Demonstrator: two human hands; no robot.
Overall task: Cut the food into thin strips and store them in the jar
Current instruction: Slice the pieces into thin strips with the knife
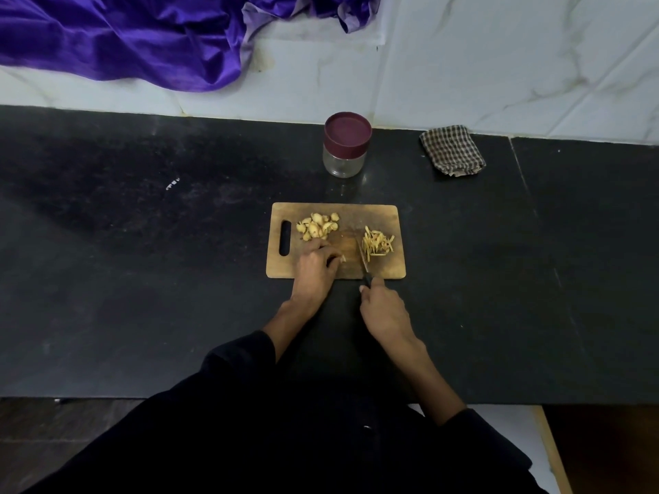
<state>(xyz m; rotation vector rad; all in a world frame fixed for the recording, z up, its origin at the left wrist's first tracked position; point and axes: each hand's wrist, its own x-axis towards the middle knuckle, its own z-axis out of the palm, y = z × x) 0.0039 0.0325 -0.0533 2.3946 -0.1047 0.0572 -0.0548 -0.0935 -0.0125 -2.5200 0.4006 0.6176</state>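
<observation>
A wooden cutting board (pixel 385 215) lies on the black counter. A heap of pale yellow food slices (pixel 317 226) sits at its upper left. A pile of thin cut strips (pixel 377 241) lies at its right. My left hand (pixel 315 267) presses a small piece of the food (pixel 343 258) onto the board's middle. My right hand (pixel 383 308) grips the handle of a knife (pixel 363 260), whose blade lies on the board between the piece and the strips. A glass jar (pixel 344 162) with a maroon lid (pixel 347 131) on it stands behind the board.
A folded checked cloth (pixel 452 150) lies at the back right of the counter (pixel 142 244). Purple satin fabric (pixel 142 37) hangs over the white tiled wall at the upper left. The counter's front edge runs just before my dark-sleeved arms.
</observation>
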